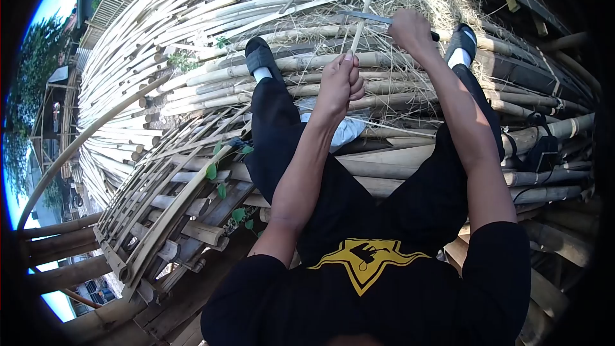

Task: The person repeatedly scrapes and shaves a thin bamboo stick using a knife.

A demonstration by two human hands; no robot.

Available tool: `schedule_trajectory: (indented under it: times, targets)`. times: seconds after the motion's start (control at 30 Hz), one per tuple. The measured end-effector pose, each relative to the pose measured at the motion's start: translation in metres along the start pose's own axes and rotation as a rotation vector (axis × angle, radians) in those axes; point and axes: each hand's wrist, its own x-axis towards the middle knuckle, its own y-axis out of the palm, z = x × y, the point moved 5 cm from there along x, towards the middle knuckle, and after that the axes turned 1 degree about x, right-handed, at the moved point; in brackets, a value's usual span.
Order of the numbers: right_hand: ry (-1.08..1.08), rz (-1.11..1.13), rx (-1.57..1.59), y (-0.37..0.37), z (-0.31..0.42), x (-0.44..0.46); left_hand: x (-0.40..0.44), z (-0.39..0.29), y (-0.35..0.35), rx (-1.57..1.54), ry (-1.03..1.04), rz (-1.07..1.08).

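In the head view my left hand (341,83) is closed around the lower end of a thin bamboo strip (367,3), which points up and away from me. My right hand (411,31) grips the dark handle of a knife (366,17). Its long blade points left and crosses the strip a little above my left fist. Whether the edge bites into the strip I cannot tell. Pale bamboo shavings (442,0) lie scattered beyond and below both hands.
I sit on stacked bamboo poles (378,168), my feet in dark sandals (261,54) resting on more poles. Many cut poles (147,45) are piled at left, beside a bamboo lattice (186,173). A white plastic bag (348,131) lies between my legs; a black bag (543,150) sits at right.
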Motion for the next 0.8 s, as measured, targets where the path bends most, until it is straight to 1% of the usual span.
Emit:
schedule_trajectory:
  times: [0.07,0.13,0.2,0.3,0.37,0.4,0.43,0.47,0.53,0.57,0.6,0.63,0.67,0.7,0.73,0.77,0.8]
  targets:
    - [0.02,-0.101,-0.021,0.001,-0.01,0.007,0.0,-0.001,0.002,-0.018,0.004,-0.008]
    - [0.035,-0.079,-0.003,0.001,-0.019,0.015,0.001,0.001,0.004,0.005,-0.036,-0.008]
    - [0.014,-0.056,-0.037,0.007,-0.018,0.015,0.0,0.0,0.003,0.012,-0.011,-0.01]
    - [0.017,-0.022,-0.025,0.006,-0.016,0.012,-0.004,0.002,-0.002,0.013,-0.037,-0.058]
    - [0.014,-0.046,-0.028,0.008,-0.01,0.016,0.0,0.003,-0.004,0.016,-0.025,-0.073]
    - [0.017,-0.037,-0.024,0.014,-0.005,0.011,-0.002,0.004,-0.006,0.011,-0.028,-0.079]
    - [0.017,0.02,0.012,0.016,0.004,0.007,0.0,0.002,-0.009,0.031,0.001,-0.101]
    - [0.016,0.022,0.015,0.015,0.014,0.002,0.001,-0.001,-0.012,0.053,0.031,-0.123]
    - [-0.089,0.104,0.05,0.01,0.039,-0.015,0.001,-0.004,-0.012,0.061,0.02,-0.129]
    - [-0.077,0.151,0.075,0.013,0.046,-0.02,0.002,-0.005,-0.012,0.091,0.031,-0.146]
    - [-0.075,0.148,0.075,0.013,0.049,-0.025,0.003,-0.005,-0.013,0.12,0.041,-0.163]
    - [-0.137,0.155,0.065,0.014,0.054,-0.029,0.004,-0.004,-0.012,0.121,0.04,-0.16]
    - [-0.199,0.163,0.057,0.016,0.059,-0.034,0.006,-0.005,-0.014,0.206,0.075,-0.198]
    - [-0.198,0.151,0.083,0.018,0.059,-0.038,0.007,-0.007,-0.016,0.291,0.111,-0.237]
    - [-0.201,0.151,0.084,0.017,0.06,-0.038,0.013,-0.002,-0.023,0.291,0.112,-0.239]
    - [-0.172,0.169,0.09,0.017,0.059,-0.039,0.018,0.001,-0.033,0.51,0.226,-0.276]
    - [-0.141,0.187,0.097,0.018,0.057,-0.04,0.016,-0.006,-0.028,0.729,0.337,-0.31]
